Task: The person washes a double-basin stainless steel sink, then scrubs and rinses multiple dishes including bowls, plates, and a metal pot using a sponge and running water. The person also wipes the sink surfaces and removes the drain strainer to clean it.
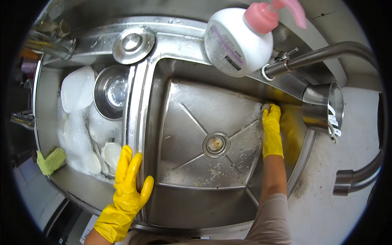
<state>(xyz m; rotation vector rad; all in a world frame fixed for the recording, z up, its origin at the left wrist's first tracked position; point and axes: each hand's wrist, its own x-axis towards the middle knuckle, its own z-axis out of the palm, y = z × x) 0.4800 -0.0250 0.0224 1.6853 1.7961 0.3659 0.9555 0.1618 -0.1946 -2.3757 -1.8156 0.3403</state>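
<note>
My left hand, in a wet yellow rubber glove, rests with fingers apart on the steel divider between two sink basins. In the right-hand basin, my right hand wears a matching glove and presses near the far right corner. Its fingers close on a small greyish scrubbing pad, mostly hidden by the glove. At the basin's middle is a round drain strainer holding food bits. Pale food scraps lie scattered on the wet floor nearer me.
Soapy dishes fill the left basin, among them a white square plate and a steel bowl. A white pump bottle, a steel lid, a faucet and a steel utensil holder stand around. A green cloth drapes the left rim.
</note>
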